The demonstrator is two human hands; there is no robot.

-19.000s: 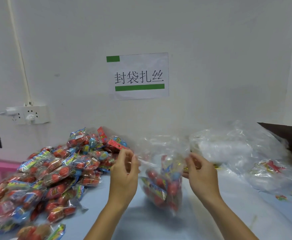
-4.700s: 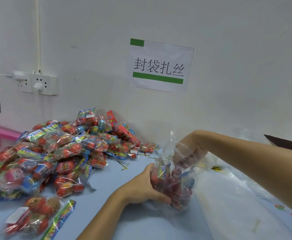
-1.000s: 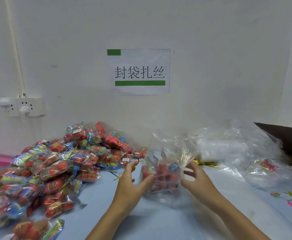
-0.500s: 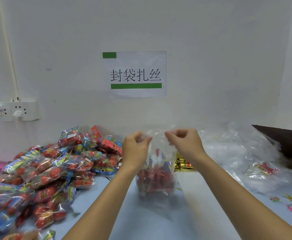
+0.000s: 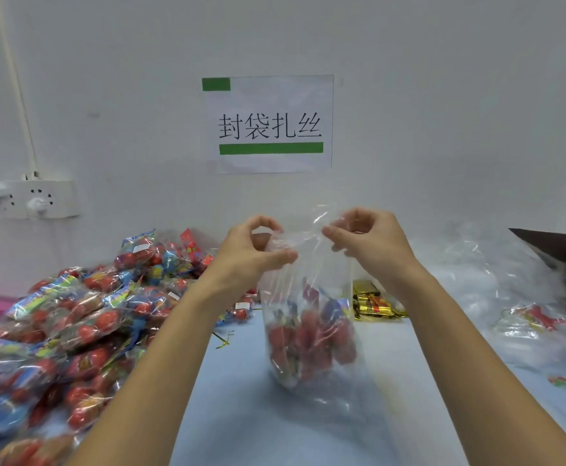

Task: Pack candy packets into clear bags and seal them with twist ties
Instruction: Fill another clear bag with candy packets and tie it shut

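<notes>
The clear bag [image 5: 308,297] hangs straight down, tall way up, with red candy packets [image 5: 308,338] at its bottom, just over the blue tabletop [image 5: 275,415]. The left hand [image 5: 251,250] and right hand [image 5: 369,240] each pinch the bag's top, side by side. The gold twist ties [image 5: 372,306] lie just right of the bag, nearer the right hand. A second ago both hands cupped the bag low on the tabletop; now it is lifted
</notes>
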